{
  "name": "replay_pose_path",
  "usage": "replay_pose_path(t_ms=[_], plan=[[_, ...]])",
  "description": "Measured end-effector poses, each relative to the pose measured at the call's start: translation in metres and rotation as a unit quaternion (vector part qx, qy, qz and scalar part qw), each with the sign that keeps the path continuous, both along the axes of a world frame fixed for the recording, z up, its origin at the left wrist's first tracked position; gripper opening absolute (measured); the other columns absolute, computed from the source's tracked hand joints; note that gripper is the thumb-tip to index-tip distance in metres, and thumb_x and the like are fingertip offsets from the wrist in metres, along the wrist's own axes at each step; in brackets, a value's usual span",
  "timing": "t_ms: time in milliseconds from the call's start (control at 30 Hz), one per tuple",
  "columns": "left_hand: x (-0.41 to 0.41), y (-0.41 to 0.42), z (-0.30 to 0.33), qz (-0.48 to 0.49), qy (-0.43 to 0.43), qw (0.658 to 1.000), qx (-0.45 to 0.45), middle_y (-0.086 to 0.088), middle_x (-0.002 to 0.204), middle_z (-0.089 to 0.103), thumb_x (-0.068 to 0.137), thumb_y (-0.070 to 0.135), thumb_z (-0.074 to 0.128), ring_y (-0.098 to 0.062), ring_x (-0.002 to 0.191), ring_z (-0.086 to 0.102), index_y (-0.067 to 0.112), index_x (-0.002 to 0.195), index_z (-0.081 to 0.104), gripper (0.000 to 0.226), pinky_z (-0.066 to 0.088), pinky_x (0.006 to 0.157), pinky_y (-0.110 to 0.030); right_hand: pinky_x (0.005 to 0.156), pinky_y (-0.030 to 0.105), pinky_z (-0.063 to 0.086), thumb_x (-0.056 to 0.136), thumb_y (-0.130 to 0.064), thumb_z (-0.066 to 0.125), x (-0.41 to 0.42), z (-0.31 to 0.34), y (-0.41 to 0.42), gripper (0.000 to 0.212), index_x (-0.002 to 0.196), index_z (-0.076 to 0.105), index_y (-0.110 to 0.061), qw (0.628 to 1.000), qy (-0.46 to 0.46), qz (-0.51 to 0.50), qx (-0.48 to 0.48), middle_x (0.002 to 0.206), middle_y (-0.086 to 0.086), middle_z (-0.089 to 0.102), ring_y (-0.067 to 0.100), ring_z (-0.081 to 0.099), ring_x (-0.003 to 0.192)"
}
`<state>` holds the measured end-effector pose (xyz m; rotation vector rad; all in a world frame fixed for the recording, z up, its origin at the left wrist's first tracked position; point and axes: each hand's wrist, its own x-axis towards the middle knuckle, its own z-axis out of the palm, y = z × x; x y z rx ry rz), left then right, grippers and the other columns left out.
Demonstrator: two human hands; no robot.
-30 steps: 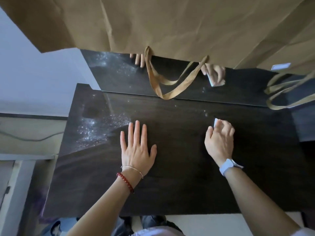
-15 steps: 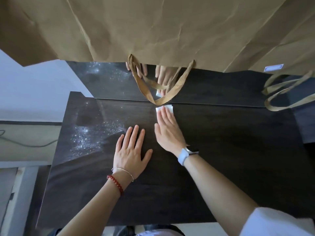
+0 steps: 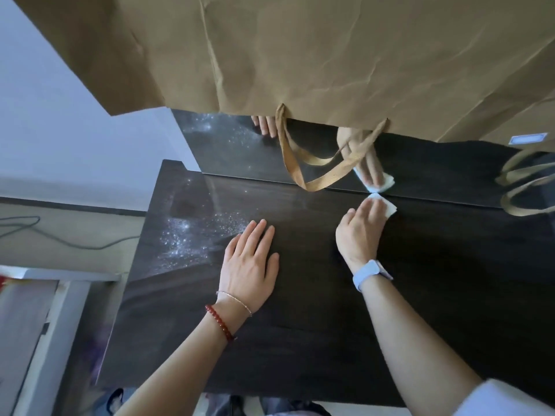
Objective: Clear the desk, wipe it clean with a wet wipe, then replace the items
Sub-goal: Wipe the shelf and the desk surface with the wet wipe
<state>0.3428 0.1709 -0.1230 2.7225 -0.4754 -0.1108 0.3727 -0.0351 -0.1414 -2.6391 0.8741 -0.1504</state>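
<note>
The dark wooden desk top point(image 3: 315, 319) fills the middle of the view. My left hand point(image 3: 249, 262) lies flat on it, fingers straight, left of centre. My right hand point(image 3: 360, 232) presses a white wet wipe point(image 3: 387, 205) onto the desk at its back edge, fingers laid flat over the wipe. A glossy dark back panel point(image 3: 228, 145) reflects both hands and the wipe. A patch of pale dust specks point(image 3: 192, 241) shows on the desk's left part.
Large brown paper bags point(image 3: 330, 55) hang over the back of the desk, with fabric handles point(image 3: 303, 166) drooping to the desk edge. More handles point(image 3: 522, 187) hang at the right. A grey cable point(image 3: 45, 235) runs along the floor at the left.
My right hand has slid the wipe to the right along the back edge, after sweeping left half a second ago. My left hand has stayed flat in place.
</note>
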Motion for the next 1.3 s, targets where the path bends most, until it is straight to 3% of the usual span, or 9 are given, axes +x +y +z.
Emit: replay_pose_path(t_ms=[167,300,467,633,867,1000,1167,1233,1300], plan=[[0.000,0.055,0.009,0.105,-0.045,0.993,-0.041,-0.012,0.130,0.054,0.087,0.028,0.035,-0.029,0.127,0.044,0.007,0.120,0.056,0.044,0.036,0.103,-0.043,0.116,0.044,0.002,0.093,-0.020,0.022,0.020,0.000,0.092,0.058,0.138,0.017,0.015,0.995,0.028,0.095,0.013,0.149,0.031,0.016,0.039,0.010,0.141],[-0.008,0.116,0.005,0.219,-0.024,0.975,-0.033,-0.013,0.131,0.054,0.085,0.032,0.034,-0.031,0.125,0.045,0.008,0.120,0.056,0.048,0.033,0.102,-0.045,0.117,0.041,-0.002,0.096,-0.020,0.027,0.034,-0.002,0.155,0.057,0.141,0.011,0.011,0.980,0.047,0.195,-0.002,0.151,0.028,0.011,0.036,0.006,0.142],[-0.026,0.178,-0.003,0.331,0.044,0.942,-0.048,-0.013,0.139,0.044,0.083,0.035,0.033,-0.030,0.130,0.037,0.007,0.128,0.048,0.055,0.025,0.107,-0.045,0.118,0.040,-0.003,0.097,-0.022,0.027,0.047,0.003,0.194,0.058,0.142,0.007,0.009,0.973,0.082,0.212,-0.020,0.153,0.026,0.006,0.033,0.002,0.143],[-0.042,0.195,-0.005,0.338,0.154,0.914,-0.166,-0.012,0.141,0.041,0.093,0.027,0.039,-0.029,0.130,0.037,0.006,0.138,0.035,0.049,0.028,0.106,-0.039,0.119,0.038,-0.001,0.098,-0.021,0.023,0.065,0.009,0.248,0.054,0.144,0.008,0.005,0.936,0.085,0.341,-0.025,0.155,0.020,0.005,0.029,0.001,0.144],[-0.052,0.195,-0.009,0.300,0.204,0.903,-0.230,-0.007,0.140,0.045,0.096,0.026,0.040,-0.023,0.130,0.040,0.014,0.139,0.035,0.045,0.029,0.106,-0.031,0.119,0.035,0.000,0.098,-0.019,0.026,0.079,0.008,0.249,0.052,0.144,0.012,0.002,0.905,0.085,0.416,-0.034,0.155,0.017,0.005,0.027,0.002,0.144],[-0.050,0.204,-0.004,0.298,0.232,0.886,-0.268,-0.004,0.138,0.047,0.097,0.028,0.036,-0.019,0.129,0.040,0.019,0.137,0.039,0.041,0.028,0.103,-0.024,0.116,0.027,-0.007,0.100,-0.023,0.021,0.040,0.011,0.263,0.051,0.146,0.008,-0.004,0.841,0.097,0.532,-0.008,0.157,0.009,0.001,0.018,-0.004,0.144],[-0.058,0.224,-0.007,0.324,0.240,0.862,-0.306,-0.006,0.119,0.062,0.097,0.026,0.037,-0.020,0.112,0.053,0.018,0.117,0.061,0.032,0.037,0.096,-0.030,0.118,0.027,-0.002,0.094,-0.025,0.020,-0.017,0.010,0.240,0.055,0.144,0.021,-0.003,0.705,0.072,0.704,-0.032,0.154,0.010,0.018,0.018,0.010,0.143],[-0.059,0.227,-0.009,0.334,0.236,0.852,-0.325,-0.004,0.107,0.066,0.097,0.026,0.038,-0.020,0.104,0.057,0.020,0.106,0.066,0.031,0.040,0.093,-0.032,0.118,0.025,-0.005,0.093,-0.028,0.014,0.008,0.014,0.231,0.057,0.146,0.014,-0.005,0.723,0.079,0.684,-0.056,0.155,0.009,0.013,0.016,0.004,0.143],[-0.059,0.228,-0.011,0.333,0.237,0.851,-0.331,-0.003,0.105,0.067,0.097,0.028,0.037,-0.018,0.102,0.058,0.020,0.106,0.067,0.032,0.041,0.093,-0.033,0.119,0.030,0.000,0.094,-0.025,0.016,0.047,0.016,0.234,0.056,0.146,0.012,-0.005,0.783,0.080,0.615,-0.048,0.156,0.010,0.012,0.019,0.006,0.144]])
